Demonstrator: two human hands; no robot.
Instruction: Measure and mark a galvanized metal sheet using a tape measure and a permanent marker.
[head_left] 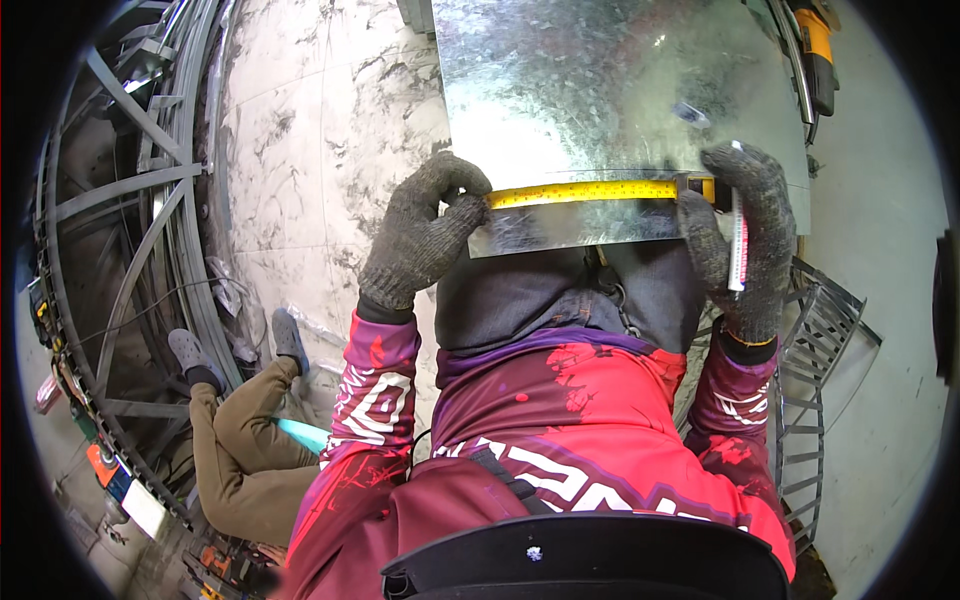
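A yellow tape measure [585, 192] is stretched from left to right across a shiny metal sheet [560, 100], close to the sheet's near edge. My left hand [422, 225], in a dark grey knit glove, pinches the tape's end at the sheet's left edge. At the other end my right hand [752, 230], gloved the same way, grips the tape's case, which is partly hidden by the fingers. A white and red marker pen [739, 245] is also held in that hand, lying along the palm. The sheet's near edge reaches over my lap.
A yellow and black power tool [816, 60] lies at the far right. Grey metal frames [150, 200] fill the left side. Another person's legs [245, 440] stretch out at lower left. A ladder-like metal rack [805, 400] stands at right. Tools [110, 470] lie at lower left.
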